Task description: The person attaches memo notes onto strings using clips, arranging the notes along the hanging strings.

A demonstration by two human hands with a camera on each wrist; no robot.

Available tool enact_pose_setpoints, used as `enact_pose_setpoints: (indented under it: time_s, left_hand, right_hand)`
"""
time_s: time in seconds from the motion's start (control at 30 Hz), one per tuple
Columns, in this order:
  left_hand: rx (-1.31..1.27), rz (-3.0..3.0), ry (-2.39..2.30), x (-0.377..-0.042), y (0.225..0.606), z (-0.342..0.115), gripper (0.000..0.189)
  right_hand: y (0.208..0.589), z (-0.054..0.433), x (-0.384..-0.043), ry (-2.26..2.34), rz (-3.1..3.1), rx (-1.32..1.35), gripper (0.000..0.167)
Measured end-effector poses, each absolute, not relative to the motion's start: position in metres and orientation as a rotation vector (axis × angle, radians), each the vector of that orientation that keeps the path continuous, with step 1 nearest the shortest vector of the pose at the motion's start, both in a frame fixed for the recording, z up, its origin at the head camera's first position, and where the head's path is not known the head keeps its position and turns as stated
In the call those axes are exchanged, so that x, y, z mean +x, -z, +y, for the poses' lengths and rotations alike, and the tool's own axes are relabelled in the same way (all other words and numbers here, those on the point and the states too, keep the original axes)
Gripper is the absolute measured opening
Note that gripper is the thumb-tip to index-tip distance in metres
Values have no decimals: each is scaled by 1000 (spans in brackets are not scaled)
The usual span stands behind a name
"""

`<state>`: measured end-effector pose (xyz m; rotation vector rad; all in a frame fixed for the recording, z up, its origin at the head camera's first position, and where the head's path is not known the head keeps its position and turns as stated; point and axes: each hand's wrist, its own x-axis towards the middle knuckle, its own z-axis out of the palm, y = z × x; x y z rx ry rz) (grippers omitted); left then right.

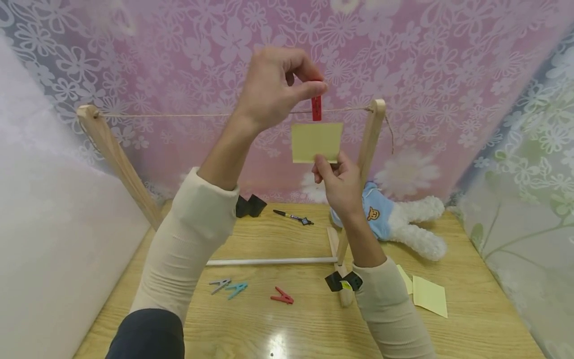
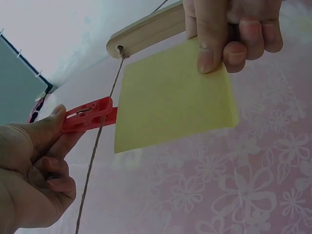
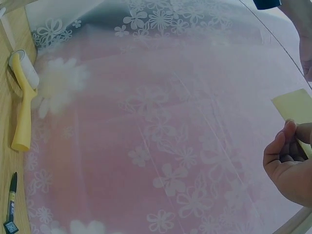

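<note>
Up at the string point(image 1: 179, 115), my left hand point(image 1: 271, 92) pinches the top end of a red clothespin point(image 1: 317, 110). The clothespin hangs downward across the string. Just below it, my right hand point(image 1: 344, 192) holds a yellow sticky note point(image 1: 316, 142) by its lower edge, thumb on the front. From the left wrist view, the clothespin point(image 2: 90, 114) points at the note point(image 2: 170, 97), and its far tip meets or overlaps the note's edge. In the right wrist view the note point(image 3: 295, 105) shows only partly, above the curled fingers of the right hand point(image 3: 290, 168).
Two wooden posts point(image 1: 118, 164) carry the string, with a white rod point(image 1: 273, 261) low between them. On the table lie grey, turquoise and red clothespins point(image 1: 282, 295), a pen point(image 1: 291, 217), more yellow notes point(image 1: 430, 295) and a plush toy point(image 1: 421, 227). A yellow-handled roller point(image 3: 22, 122) lies near the wall.
</note>
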<state>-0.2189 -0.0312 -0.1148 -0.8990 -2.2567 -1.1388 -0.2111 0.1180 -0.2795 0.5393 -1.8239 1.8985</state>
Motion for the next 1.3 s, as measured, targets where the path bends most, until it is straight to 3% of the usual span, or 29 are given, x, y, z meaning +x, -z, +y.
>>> enact_pose_setpoints:
  time_s: [1.3]
  left_hand:
    - [-825,-2471,1011,-222,129,-28,28]
  right_hand:
    - [277,122,-202,-1999,-1803,555,20]
